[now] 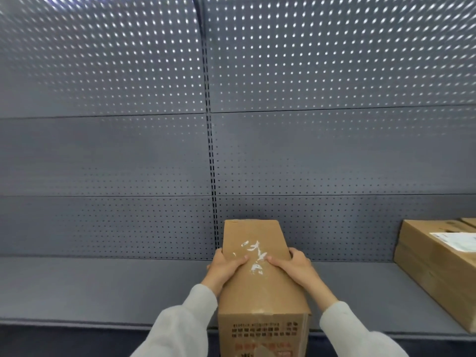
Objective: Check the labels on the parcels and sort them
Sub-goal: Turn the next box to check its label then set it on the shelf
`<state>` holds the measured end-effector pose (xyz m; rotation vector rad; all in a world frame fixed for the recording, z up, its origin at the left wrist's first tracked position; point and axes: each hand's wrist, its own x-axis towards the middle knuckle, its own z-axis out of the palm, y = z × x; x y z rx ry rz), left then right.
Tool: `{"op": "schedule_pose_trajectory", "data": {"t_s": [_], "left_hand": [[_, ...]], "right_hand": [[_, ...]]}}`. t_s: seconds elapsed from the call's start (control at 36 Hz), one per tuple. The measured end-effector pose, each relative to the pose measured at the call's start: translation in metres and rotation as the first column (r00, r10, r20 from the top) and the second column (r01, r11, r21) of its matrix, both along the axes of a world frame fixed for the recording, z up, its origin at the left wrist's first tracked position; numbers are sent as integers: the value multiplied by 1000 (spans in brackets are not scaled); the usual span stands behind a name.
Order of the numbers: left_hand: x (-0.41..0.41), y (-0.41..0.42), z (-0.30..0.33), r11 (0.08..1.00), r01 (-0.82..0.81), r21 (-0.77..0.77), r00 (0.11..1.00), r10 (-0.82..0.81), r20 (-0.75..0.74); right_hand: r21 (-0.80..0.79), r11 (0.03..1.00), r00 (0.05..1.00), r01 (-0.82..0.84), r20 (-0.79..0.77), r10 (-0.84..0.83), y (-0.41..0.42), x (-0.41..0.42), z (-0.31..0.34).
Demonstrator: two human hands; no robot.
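Note:
A long brown cardboard parcel (260,287) lies lengthwise on the grey shelf (103,287), its far end close to the perforated back wall. Torn white label scraps mark its top face, and red and dark print covers its near end. My left hand (225,266) grips its left side with the thumb laid on top. My right hand (296,266) grips the right side the same way. Both arms wear pale grey sleeves.
A larger brown box (438,269) with a white label on its top sits on the shelf at the far right, with another box edge behind it. A grey perforated metal wall (128,150) backs the shelf, split by a slotted upright (211,163).

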<state>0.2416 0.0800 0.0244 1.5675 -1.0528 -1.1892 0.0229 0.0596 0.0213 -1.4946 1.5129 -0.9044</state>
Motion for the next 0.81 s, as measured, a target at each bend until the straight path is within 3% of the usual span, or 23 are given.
{"op": "schedule_pose_trajectory", "data": {"t_s": [0.22, 0.5, 0.81], "left_hand": [[6, 2, 10, 990, -47, -133, 997, 56, 60], [0, 33, 43, 920, -60, -386, 997, 75, 25], [5, 41, 7, 900, -96, -426, 991, 125, 42]], "right_hand": [[-141, 990, 1000, 12, -15, -15, 18, 0, 27], [-383, 923, 996, 25, -69, -55, 33, -4, 43], [-350, 934, 997, 76, 57, -59, 33, 4, -21]]}}
